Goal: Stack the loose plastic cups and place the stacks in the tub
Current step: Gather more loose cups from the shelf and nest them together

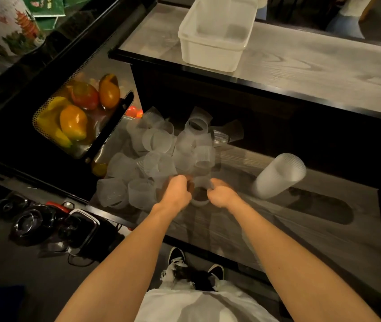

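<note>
A heap of several loose frosted plastic cups (161, 147) lies on the low grey wood-grain shelf (301, 224). At the heap's near edge my left hand (177, 190) and my right hand (222, 194) are curled close together, both gripping a cup (200, 196) between them; the cup is blurred. A tall stack of cups (277, 176) stands tilted on the shelf to the right, apart from both hands. The white translucent tub (212, 49) sits on the upper counter beyond, and nothing shows inside it.
A perforated metal basket of fruit (80, 117) stands left of the heap. The upper counter's dark edge (254, 87) overhangs the shelf. Black appliances and cables (45, 224) lie on the floor at left. My shoes (194, 263) are below the shelf edge.
</note>
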Available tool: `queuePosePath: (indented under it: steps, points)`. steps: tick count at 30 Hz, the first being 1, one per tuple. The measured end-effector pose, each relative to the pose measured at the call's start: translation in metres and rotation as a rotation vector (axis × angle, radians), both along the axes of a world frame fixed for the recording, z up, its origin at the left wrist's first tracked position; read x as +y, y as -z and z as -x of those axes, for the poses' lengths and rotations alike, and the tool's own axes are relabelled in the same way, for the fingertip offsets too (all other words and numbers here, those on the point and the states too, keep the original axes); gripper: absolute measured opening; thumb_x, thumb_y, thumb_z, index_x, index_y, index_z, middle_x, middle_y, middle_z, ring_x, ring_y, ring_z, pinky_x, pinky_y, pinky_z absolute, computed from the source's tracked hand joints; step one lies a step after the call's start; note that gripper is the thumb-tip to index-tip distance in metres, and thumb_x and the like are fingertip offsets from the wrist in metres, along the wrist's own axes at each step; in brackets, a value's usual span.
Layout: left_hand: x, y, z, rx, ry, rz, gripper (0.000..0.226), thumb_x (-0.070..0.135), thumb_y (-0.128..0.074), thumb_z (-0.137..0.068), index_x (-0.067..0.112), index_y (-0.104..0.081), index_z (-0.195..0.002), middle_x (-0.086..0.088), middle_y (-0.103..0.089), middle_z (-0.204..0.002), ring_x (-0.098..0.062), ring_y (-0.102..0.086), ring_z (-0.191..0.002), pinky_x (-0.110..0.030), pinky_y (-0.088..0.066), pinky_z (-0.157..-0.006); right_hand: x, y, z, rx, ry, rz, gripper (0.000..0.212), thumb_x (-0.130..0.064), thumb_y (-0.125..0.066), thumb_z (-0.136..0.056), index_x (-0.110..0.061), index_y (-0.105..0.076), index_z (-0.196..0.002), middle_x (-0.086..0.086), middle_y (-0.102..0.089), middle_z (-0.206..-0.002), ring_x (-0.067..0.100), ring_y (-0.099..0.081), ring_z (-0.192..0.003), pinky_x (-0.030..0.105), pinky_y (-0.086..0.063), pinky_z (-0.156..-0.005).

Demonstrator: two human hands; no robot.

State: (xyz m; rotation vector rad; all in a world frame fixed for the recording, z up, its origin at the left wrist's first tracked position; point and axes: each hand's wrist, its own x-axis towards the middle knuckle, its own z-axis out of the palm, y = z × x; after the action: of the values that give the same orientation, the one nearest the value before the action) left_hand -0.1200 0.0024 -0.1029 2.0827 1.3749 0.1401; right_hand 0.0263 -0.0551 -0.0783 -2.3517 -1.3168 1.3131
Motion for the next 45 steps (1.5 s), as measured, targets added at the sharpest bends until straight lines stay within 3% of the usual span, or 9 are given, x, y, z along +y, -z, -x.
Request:
queuePosePath:
  steps: [3,7,12,19,27,30,38,42,45]
  points:
    - [0.002,-0.005,-0.006,-0.019,-0.023,-0.015,0.018,0.026,-0.063,-0.095,0.011,-0.073,-0.096,-0.012,-0.073,-0.089,-0.031,-0.069,-0.086,-0.034,-0.053,-0.072,0.003,0.0,-0.006,-0.016,0.062,0.003,0.02,-0.013,-0.045,-0.098,-0.016,-0.057,-0.082,0.006,-0.061,-0.089,0.025,-0.057,-0.083,0.027,-0.036,-0.057]
    - [0.005,-0.027,-0.013,-0.158,-0.164,-0.023,0.035,0.052,-0.047,-0.099,0.023,-0.059,-0.116,-0.006,-0.07,-0.082,-0.024,-0.068,-0.076,-0.035,-0.055,-0.07,0.005,-0.01,-0.015,-0.061,0.269,-0.06,0.027,-0.03,-0.047,-0.1,-0.01,-0.061,-0.113,0.012,-0.064,-0.108,0.032,-0.061,-0.098,0.034,-0.047,-0.078]
    - [0.026,-0.047,-0.021,-0.054,-0.24,0.009,0.051,0.019,-0.046,-0.1,0.03,-0.038,-0.15,-0.007,-0.058,-0.094,-0.029,-0.058,-0.083,-0.038,-0.046,-0.071,0.017,-0.023,-0.023,-0.012,0.493,-0.152,0.039,-0.04,-0.043,-0.094,-0.017,-0.06,-0.119,0.012,-0.066,-0.117,0.038,-0.063,-0.109,0.042,-0.052,-0.091]
    - [0.037,-0.045,-0.022,0.014,-0.122,-0.026,0.019,0.005,-0.056,-0.088,0.008,-0.06,-0.107,-0.006,-0.062,-0.082,-0.029,-0.063,-0.08,-0.033,-0.05,-0.067,0.028,-0.024,-0.03,0.229,0.79,-0.31,0.029,-0.033,-0.046,-0.099,-0.026,-0.06,-0.123,0.007,-0.068,-0.117,0.03,-0.068,-0.1,0.051,-0.058,-0.092]
    - [0.038,-0.056,-0.042,0.107,-0.043,-0.124,0.022,0.014,-0.053,-0.1,0.021,-0.062,-0.119,-0.01,-0.038,-0.124,-0.029,-0.053,-0.078,-0.037,-0.049,-0.071,0.041,-0.023,-0.045,0.402,1.026,-0.3,0.031,-0.026,-0.049,-0.105,-0.018,-0.057,-0.134,0.008,-0.069,-0.114,0.016,-0.068,-0.066,0.023,-0.046,-0.049]
    - [0.038,-0.059,-0.044,0.097,-0.002,-0.112,0.028,0.011,-0.05,-0.099,0.022,-0.061,-0.123,-0.016,-0.033,-0.144,-0.042,-0.06,-0.106,-0.046,-0.055,-0.083,0.043,-0.024,-0.05,0.418,1.06,-0.289,0.031,-0.024,-0.05,-0.104,-0.017,-0.057,-0.134,0.009,-0.071,-0.114,0.014,-0.067,-0.061,0.022,-0.045,-0.046]
    - [0.035,-0.06,-0.045,-0.117,0.022,-0.029,0.019,0.019,-0.062,-0.093,0.026,-0.064,-0.111,-0.002,-0.044,-0.152,-0.032,-0.052,-0.132,-0.043,-0.045,-0.107,0.037,-0.029,-0.059,0.561,1.113,-0.264,0.027,-0.022,-0.049,-0.105,-0.016,-0.058,-0.13,0.011,-0.068,-0.113,0.02,-0.066,-0.086,0.032,-0.053,-0.064]
    - [0.034,-0.061,-0.043,-0.278,-0.039,0.015,0.033,0.022,-0.066,-0.089,0.031,-0.051,-0.117,0.006,-0.056,-0.122,-0.023,-0.062,-0.105,-0.042,-0.056,-0.087,0.032,-0.03,-0.059,0.703,1.056,-0.248,0.036,-0.015,-0.045,-0.106,-0.016,-0.047,-0.143,0.013,-0.058,-0.133,0.035,-0.062,-0.113,0.056,-0.057,-0.09]
    - [0.033,-0.065,-0.047,-0.351,-0.08,0.086,0.042,0.023,-0.067,-0.086,0.026,-0.051,-0.125,0.01,-0.056,-0.125,-0.008,-0.055,-0.104,-0.027,-0.044,-0.085,0.032,-0.035,-0.054,0.711,1.037,-0.232,0.035,-0.019,-0.044,-0.107,-0.015,-0.048,-0.142,0.016,-0.06,-0.13,0.033,-0.065,-0.105,0.049,-0.061,-0.075]
